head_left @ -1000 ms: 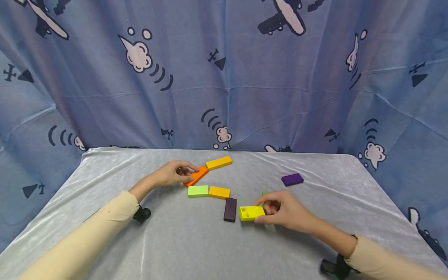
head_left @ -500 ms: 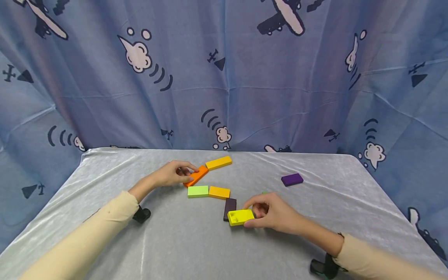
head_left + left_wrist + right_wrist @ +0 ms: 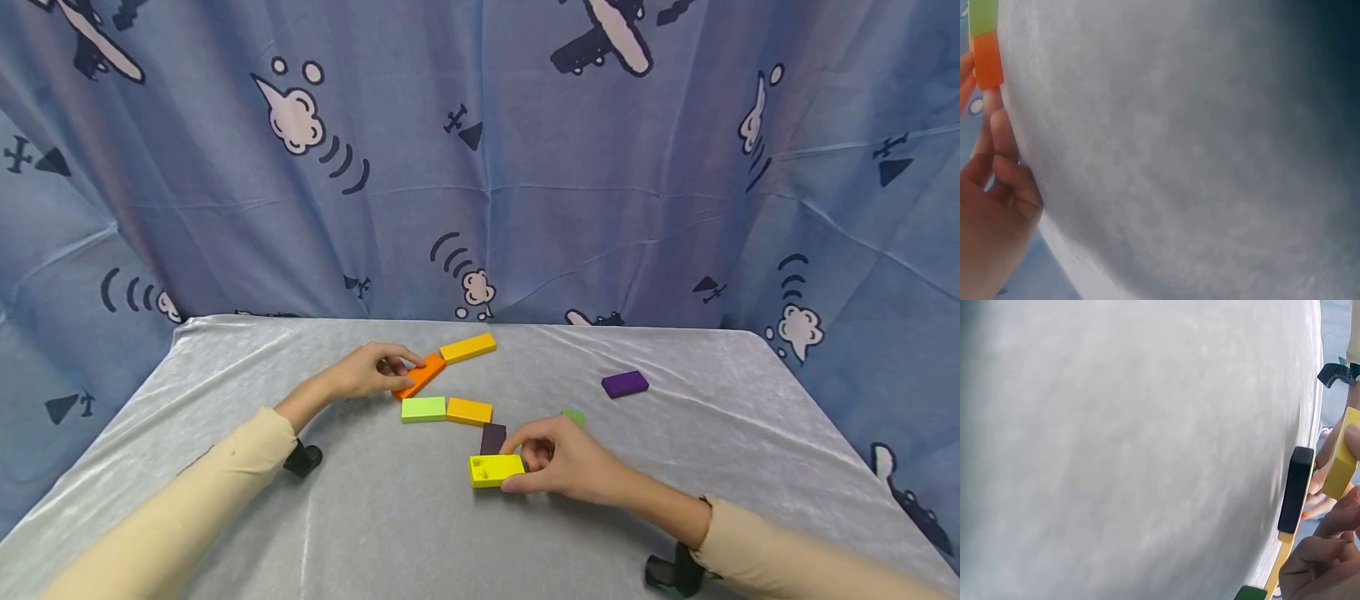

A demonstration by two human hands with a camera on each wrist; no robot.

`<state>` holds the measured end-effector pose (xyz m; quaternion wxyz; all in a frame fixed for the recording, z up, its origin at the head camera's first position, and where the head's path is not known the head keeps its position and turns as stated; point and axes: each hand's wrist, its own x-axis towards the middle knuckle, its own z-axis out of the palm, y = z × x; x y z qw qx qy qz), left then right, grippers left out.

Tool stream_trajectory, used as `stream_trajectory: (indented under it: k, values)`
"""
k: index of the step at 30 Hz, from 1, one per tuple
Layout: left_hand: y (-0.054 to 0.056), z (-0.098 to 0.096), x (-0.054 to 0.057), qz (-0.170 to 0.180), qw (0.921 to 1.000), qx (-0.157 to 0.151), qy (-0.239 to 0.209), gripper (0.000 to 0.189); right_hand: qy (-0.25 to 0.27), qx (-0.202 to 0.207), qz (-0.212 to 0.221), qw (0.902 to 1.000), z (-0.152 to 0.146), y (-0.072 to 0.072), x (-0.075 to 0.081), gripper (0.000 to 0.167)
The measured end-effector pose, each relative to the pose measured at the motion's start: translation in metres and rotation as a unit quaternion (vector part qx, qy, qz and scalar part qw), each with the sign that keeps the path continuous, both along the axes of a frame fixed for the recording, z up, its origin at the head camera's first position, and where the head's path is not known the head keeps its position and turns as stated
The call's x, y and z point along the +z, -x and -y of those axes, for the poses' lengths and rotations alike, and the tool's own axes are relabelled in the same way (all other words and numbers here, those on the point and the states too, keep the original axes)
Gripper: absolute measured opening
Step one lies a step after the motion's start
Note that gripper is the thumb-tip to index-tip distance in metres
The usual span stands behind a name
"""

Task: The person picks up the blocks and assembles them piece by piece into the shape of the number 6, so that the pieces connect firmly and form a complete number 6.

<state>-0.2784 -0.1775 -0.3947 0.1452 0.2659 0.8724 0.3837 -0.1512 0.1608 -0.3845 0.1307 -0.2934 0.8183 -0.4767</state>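
Observation:
My right hand (image 3: 570, 462) pinches a bright yellow block (image 3: 496, 471) between thumb and fingers. The block covers the near end of a dark block (image 3: 492, 439) in the head view; in the right wrist view the yellow block looks raised off the cloth, apart from the dark one (image 3: 1296, 489). My left hand (image 3: 369, 371) holds an orange block (image 3: 422, 376) at its sides, thumb on the near side. That block's far end meets a yellow-orange block (image 3: 468, 347). Its near end lies by a light green block (image 3: 423, 409), which joins a second yellow-orange block (image 3: 470, 412).
A purple block (image 3: 626, 384) lies apart at the right. A green block (image 3: 573, 417) is partly hidden behind my right hand. Grey-white cloth (image 3: 360, 517) covers the table, and a blue patterned curtain (image 3: 405, 167) hangs behind it.
My right hand has carried the bright yellow block leftward and slightly nearer, from right of the dark block to over its near end. My left hand has stayed still on the orange block.

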Motion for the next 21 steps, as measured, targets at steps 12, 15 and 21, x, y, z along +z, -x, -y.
stream_trajectory:
  k: [12,15,21]
  values:
    - [-0.001,0.001,0.001,-0.002,1.0000,0.000,-0.002,0.031,0.004,0.010,0.002,0.9999,0.017,-0.003,-0.005,0.024]
    - [0.000,0.001,0.000,0.001,1.0000,-0.002,-0.003,0.031,0.001,0.010,0.003,0.9999,0.020,-0.003,-0.006,0.024]
    - [-0.001,0.001,0.001,0.000,1.0000,0.000,0.000,0.031,-0.008,0.012,0.006,0.9999,0.025,-0.004,-0.003,0.024]
